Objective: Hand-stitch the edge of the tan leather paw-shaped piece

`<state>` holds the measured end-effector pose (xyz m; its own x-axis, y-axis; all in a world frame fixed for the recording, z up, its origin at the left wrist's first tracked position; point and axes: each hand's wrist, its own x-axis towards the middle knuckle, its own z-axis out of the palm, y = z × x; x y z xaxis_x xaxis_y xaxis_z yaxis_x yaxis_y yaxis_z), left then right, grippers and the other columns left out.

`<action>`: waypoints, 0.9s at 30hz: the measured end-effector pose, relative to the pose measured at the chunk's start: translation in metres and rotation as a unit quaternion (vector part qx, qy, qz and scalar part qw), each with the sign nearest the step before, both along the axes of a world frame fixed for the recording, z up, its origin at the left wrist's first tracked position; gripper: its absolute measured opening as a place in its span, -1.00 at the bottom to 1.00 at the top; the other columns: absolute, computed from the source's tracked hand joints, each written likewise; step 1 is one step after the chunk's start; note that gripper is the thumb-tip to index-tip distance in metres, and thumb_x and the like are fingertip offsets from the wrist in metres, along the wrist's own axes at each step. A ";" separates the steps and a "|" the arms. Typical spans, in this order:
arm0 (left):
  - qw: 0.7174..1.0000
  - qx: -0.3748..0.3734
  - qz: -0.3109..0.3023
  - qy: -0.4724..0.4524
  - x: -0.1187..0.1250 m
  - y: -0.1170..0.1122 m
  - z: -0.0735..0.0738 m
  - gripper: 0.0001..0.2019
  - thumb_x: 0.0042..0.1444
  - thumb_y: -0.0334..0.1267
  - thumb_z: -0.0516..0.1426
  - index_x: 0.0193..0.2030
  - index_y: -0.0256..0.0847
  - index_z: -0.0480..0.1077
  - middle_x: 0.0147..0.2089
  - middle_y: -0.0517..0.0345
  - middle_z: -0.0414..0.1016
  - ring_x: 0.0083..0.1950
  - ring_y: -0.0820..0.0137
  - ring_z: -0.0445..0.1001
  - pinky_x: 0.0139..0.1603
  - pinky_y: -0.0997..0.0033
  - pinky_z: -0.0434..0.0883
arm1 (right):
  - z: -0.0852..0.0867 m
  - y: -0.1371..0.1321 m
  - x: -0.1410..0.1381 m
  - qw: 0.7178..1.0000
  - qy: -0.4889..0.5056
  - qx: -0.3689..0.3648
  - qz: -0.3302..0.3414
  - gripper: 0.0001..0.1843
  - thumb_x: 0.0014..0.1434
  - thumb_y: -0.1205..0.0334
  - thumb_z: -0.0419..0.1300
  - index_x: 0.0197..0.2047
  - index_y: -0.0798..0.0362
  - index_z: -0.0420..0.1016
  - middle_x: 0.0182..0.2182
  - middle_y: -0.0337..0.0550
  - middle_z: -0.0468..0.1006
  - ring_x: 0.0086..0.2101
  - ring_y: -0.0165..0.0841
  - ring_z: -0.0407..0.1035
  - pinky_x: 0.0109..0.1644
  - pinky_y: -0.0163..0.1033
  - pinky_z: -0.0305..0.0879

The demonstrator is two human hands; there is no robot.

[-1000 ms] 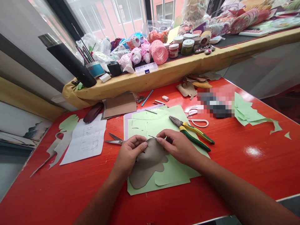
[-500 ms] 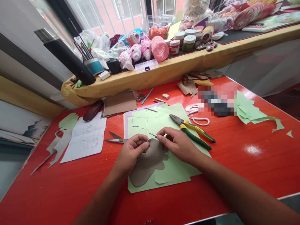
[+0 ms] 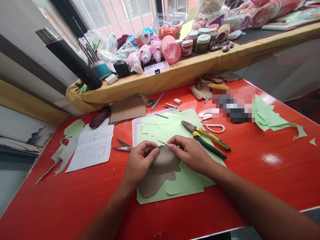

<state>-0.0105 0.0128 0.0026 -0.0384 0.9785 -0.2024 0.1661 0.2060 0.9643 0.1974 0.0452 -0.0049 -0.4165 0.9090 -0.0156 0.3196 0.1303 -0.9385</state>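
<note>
A grey-brown leather piece (image 3: 160, 173) with a scalloped edge rests over green paper sheets (image 3: 190, 183). My left hand (image 3: 143, 158) pinches its upper edge between thumb and fingers. In my right hand (image 3: 186, 150), closed at the leather's top right, is a thin pointed metal tool (image 3: 163, 142), its tip directed left towards the left fingertips. Most of the tool is hidden by the fingers, so its exact kind does not show. Pliers (image 3: 205, 138) with green and yellow handles lie right of that hand. Open scissor blades (image 3: 123, 146) stick out behind my left wrist.
On the red table (image 3: 250, 180) lie a white sheet with sketches (image 3: 91, 148), a dark glasses case (image 3: 99, 117), brown card (image 3: 128, 110), white-handled scissors (image 3: 213, 127) and green paper scraps (image 3: 268, 113). A cloth-covered sill (image 3: 150, 83) behind carries jars and a leaning black flask (image 3: 72, 61).
The upper part of the leather piece has tilted and shows more of its surface to the right. Both hands keep nearly the same place and grip.
</note>
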 end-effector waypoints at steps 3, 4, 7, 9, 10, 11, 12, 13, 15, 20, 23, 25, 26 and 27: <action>1.000 0.011 -0.002 0.020 0.001 -0.001 -0.002 -0.74 0.12 -0.04 0.33 -0.23 -0.17 0.51 -0.31 0.15 0.57 -0.32 0.37 0.48 -0.33 0.46 0.35 | 0.002 0.000 0.000 1.000 0.000 -0.009 0.003 -0.76 0.40 0.08 0.14 -0.16 0.02 0.55 -0.34 -0.20 0.61 -0.39 -0.37 0.37 -0.36 -0.28 0.22; 1.000 0.013 -0.003 0.024 0.001 -0.002 -0.003 -0.75 0.13 -0.05 0.33 -0.23 -0.17 0.50 -0.31 0.15 0.57 -0.32 0.38 0.48 -0.33 0.46 0.35 | 0.003 0.000 0.000 1.000 -0.001 -0.011 0.004 -0.76 0.40 0.08 0.14 -0.17 0.02 0.55 -0.35 -0.21 0.61 -0.40 -0.37 0.37 -0.37 -0.28 0.22; 1.000 0.015 -0.004 0.027 0.000 -0.001 -0.003 -0.75 0.13 -0.05 0.32 -0.25 -0.17 0.48 -0.33 0.16 0.55 -0.34 0.39 0.46 -0.34 0.46 0.33 | 0.006 0.000 0.001 1.000 -0.004 -0.011 0.005 -0.77 0.40 0.09 0.15 -0.18 0.03 0.56 -0.37 -0.22 0.59 -0.41 -0.38 0.36 -0.38 -0.29 0.20; 1.000 0.012 -0.005 0.021 0.000 0.000 -0.003 -0.75 0.12 -0.05 0.33 -0.26 -0.18 0.48 -0.34 0.16 0.53 -0.35 0.40 0.43 -0.35 0.47 0.32 | 0.007 0.000 0.001 1.000 -0.007 -0.008 0.006 -0.77 0.39 0.09 0.15 -0.19 0.03 0.56 -0.38 -0.22 0.59 -0.41 -0.38 0.35 -0.39 -0.29 0.19; 1.000 0.010 -0.005 0.017 0.000 0.000 -0.002 -0.74 0.11 -0.05 0.33 -0.26 -0.19 0.48 -0.35 0.17 0.52 -0.35 0.41 0.42 -0.36 0.47 0.31 | 0.007 0.000 0.001 1.000 -0.008 -0.006 0.006 -0.77 0.39 0.10 0.15 -0.19 0.03 0.56 -0.38 -0.22 0.59 -0.42 -0.38 0.35 -0.39 -0.29 0.19; 1.000 0.008 -0.004 0.013 0.000 0.001 -0.002 -0.74 0.10 -0.05 0.34 -0.27 -0.19 0.48 -0.35 0.17 0.51 -0.36 0.41 0.41 -0.37 0.47 0.30 | 0.006 0.000 0.002 1.000 -0.011 0.000 0.006 -0.77 0.39 0.10 0.15 -0.19 0.03 0.55 -0.38 -0.23 0.58 -0.42 -0.38 0.35 -0.38 -0.29 0.18; 1.000 0.006 -0.002 0.011 0.000 0.001 -0.002 -0.73 0.09 -0.05 0.34 -0.27 -0.19 0.48 -0.35 0.17 0.50 -0.36 0.42 0.40 -0.37 0.48 0.30 | 0.006 0.000 0.002 1.000 -0.017 0.010 0.003 -0.78 0.39 0.11 0.15 -0.19 0.03 0.55 -0.38 -0.23 0.58 -0.43 -0.38 0.34 -0.38 -0.28 0.18; 1.000 0.005 0.001 0.011 0.000 0.002 -0.001 -0.73 0.08 -0.05 0.34 -0.27 -0.20 0.49 -0.34 0.16 0.50 -0.35 0.42 0.40 -0.38 0.48 0.30 | 0.006 0.000 0.003 0.999 -0.027 0.023 -0.003 -0.78 0.39 0.11 0.14 -0.18 0.02 0.55 -0.39 -0.23 0.58 -0.44 -0.39 0.33 -0.38 -0.28 0.17; 1.000 0.008 0.010 0.013 0.000 0.002 -0.001 -0.74 0.07 -0.06 0.35 -0.28 -0.19 0.49 -0.32 0.15 0.50 -0.34 0.41 0.40 -0.38 0.47 0.30 | 0.006 0.001 0.005 0.997 -0.050 0.057 -0.022 -0.79 0.39 0.12 0.14 -0.18 0.02 0.55 -0.42 -0.24 0.56 -0.48 -0.39 0.31 -0.39 -0.27 0.14; 1.000 0.007 0.030 0.007 0.004 0.003 -0.001 -0.74 0.05 -0.06 0.34 -0.30 -0.18 0.47 -0.34 0.18 0.49 -0.36 0.43 0.38 -0.38 0.48 0.31 | 0.009 -0.001 0.008 0.991 -0.066 0.108 -0.041 -0.77 0.39 0.08 0.15 -0.15 0.01 0.57 -0.57 -0.31 0.46 -0.57 -0.42 0.24 -0.43 -0.27 0.06; 0.999 0.008 0.039 0.005 0.005 0.003 -0.001 -0.73 0.04 -0.06 0.34 -0.30 -0.18 0.46 -0.35 0.18 0.49 -0.36 0.42 0.39 -0.37 0.47 0.32 | 0.009 -0.003 0.007 0.991 -0.078 0.108 -0.017 -0.76 0.38 0.06 0.16 -0.16 0.00 0.59 -0.59 -0.32 0.45 -0.58 -0.42 0.24 -0.44 -0.27 0.04; 0.999 0.012 0.043 0.006 0.005 0.004 -0.002 -0.74 0.04 -0.06 0.34 -0.29 -0.18 0.46 -0.34 0.18 0.50 -0.34 0.40 0.41 -0.35 0.46 0.34 | 0.009 -0.003 0.006 0.990 -0.095 0.103 0.000 -0.76 0.37 0.06 0.17 -0.18 -0.01 0.60 -0.58 -0.31 0.47 -0.57 -0.42 0.24 -0.44 -0.27 0.03; 0.999 0.015 0.044 0.005 0.005 0.004 -0.003 -0.74 0.04 -0.07 0.34 -0.29 -0.18 0.45 -0.33 0.17 0.50 -0.33 0.40 0.42 -0.33 0.46 0.35 | 0.009 -0.004 0.005 0.989 -0.104 0.100 0.007 -0.76 0.37 0.07 0.17 -0.19 -0.01 0.60 -0.58 -0.30 0.47 -0.57 -0.42 0.24 -0.44 -0.27 0.02; 0.999 0.019 0.045 0.004 0.004 0.004 -0.004 -0.75 0.05 -0.08 0.34 -0.30 -0.17 0.45 -0.33 0.17 0.50 -0.31 0.39 0.43 -0.32 0.46 0.36 | 0.009 -0.004 0.004 0.989 -0.112 0.097 0.014 -0.77 0.37 0.07 0.17 -0.19 -0.01 0.60 -0.59 -0.30 0.48 -0.57 -0.41 0.24 -0.44 -0.27 0.01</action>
<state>-0.0061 0.0171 -0.0012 -0.1285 0.9780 -0.1642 0.1554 0.1834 0.9707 0.2017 0.0417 0.0040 -0.4475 0.8921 0.0626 0.5104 0.3123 -0.8012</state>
